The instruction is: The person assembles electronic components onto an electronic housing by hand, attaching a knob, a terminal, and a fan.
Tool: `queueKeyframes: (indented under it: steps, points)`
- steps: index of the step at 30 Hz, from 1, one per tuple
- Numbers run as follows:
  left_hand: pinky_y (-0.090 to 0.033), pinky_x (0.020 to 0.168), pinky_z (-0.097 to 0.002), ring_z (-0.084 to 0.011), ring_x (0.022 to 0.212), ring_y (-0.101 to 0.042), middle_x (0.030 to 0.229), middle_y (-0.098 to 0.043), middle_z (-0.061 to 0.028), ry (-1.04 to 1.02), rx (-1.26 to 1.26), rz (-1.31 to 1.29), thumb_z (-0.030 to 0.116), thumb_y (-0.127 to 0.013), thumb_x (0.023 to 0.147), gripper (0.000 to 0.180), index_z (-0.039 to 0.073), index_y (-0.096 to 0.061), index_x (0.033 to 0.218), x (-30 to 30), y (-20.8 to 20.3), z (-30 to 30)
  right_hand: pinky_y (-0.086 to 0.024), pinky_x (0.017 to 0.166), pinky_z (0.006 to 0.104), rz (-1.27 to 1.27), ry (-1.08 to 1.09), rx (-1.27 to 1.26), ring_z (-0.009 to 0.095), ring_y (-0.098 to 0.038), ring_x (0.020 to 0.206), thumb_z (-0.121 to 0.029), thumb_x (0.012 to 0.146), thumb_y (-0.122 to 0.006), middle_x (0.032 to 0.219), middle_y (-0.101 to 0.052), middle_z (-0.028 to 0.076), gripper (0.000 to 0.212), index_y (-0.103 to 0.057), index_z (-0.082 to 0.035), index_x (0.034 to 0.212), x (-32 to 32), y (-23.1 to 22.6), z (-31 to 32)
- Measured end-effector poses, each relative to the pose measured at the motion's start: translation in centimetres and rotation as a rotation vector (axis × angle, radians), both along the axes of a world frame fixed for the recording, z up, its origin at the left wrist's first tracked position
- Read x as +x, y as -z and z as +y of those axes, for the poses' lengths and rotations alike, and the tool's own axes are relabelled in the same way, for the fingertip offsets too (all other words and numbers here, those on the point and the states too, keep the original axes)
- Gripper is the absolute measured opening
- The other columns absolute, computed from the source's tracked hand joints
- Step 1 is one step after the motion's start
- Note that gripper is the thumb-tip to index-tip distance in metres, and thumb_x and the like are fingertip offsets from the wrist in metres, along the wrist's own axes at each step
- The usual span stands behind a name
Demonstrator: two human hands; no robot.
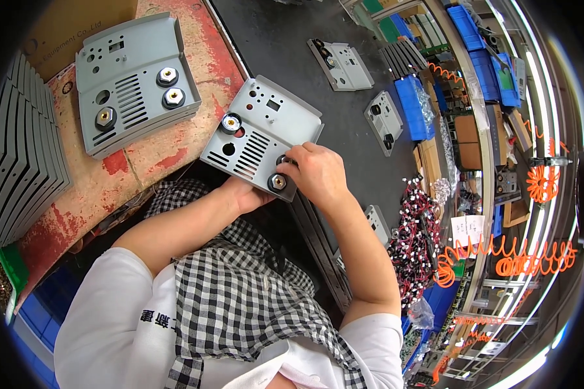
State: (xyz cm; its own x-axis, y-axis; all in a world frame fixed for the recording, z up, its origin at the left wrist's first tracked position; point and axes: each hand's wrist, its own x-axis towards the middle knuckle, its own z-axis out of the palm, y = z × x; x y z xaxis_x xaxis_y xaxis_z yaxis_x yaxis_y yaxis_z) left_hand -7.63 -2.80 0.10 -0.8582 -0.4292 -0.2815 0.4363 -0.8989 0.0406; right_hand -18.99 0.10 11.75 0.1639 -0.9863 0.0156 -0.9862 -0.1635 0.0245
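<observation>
A grey sheet-metal panel (284, 134) with slots, holes and a bent rim is tilted in front of me, over the gap between the bench and the black surface. My left hand (244, 194) supports its lower edge, with most of the fingers hidden beneath. At the panel's right side, my right hand (318, 170) pinches a round black socket connector (283, 159), largely covered by the fingers. Just below it sits another connector (277, 182) with a metal hex nut and brass centre. A shiny ring with a brass centre (230, 123) is at the panel's upper left.
Similar panels with connectors lie stacked (130, 65) on the worn red bench (169, 139). A tall stack of grey panels (23, 149) stands left. Farther panels (350, 68) rest on the black surface (276, 39). Bundled wires (414, 246) and blue bins (414, 107) line the right.
</observation>
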Motion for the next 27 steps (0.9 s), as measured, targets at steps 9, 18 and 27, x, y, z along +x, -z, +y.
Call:
queueKeyframes:
  steps: [9, 18, 27]
  points:
    - [-0.054, 0.074, -0.0283, -0.0113, 0.089, -0.061, 0.102, -0.061, 0.003, -0.012, -0.027, 0.036, 0.036, -0.042, 0.096, 0.027, 0.017, -0.055, 0.109, -0.3, 0.9, 0.0, -0.049, 0.059, 0.038, 0.079, -0.024, -0.162, 0.027, -0.059, 0.066, -0.027, 0.068, -0.074, 0.068, -0.058, 0.007, 0.023, -0.063, -0.008, 0.075, 0.6, 0.8, 0.3]
    - [-0.054, 0.072, -0.0271, -0.0108, 0.088, -0.061, 0.101, -0.06, 0.0028, -0.007, -0.014, 0.003, 0.036, -0.04, 0.097, 0.026, 0.018, -0.055, 0.108, -0.3, 0.7, 0.2, -0.051, 0.072, 0.0368, -0.135, -0.108, -0.016, 0.027, -0.061, 0.084, -0.01, 0.071, -0.07, 0.086, -0.063, 0.007, 0.018, -0.067, -0.008, 0.088, -0.5, 0.2, 0.4]
    - [-0.054, 0.076, -0.0281, -0.0111, 0.092, -0.061, 0.104, -0.06, 0.0013, -0.01, -0.05, 0.08, 0.032, -0.039, 0.098, 0.026, 0.016, -0.055, 0.112, -0.2, 0.9, -0.1, -0.051, 0.08, 0.0355, -0.281, -0.223, 0.069, 0.027, -0.061, 0.093, 0.0, 0.069, -0.068, 0.098, -0.064, 0.007, 0.025, -0.068, -0.009, 0.092, -2.0, 0.0, 0.1]
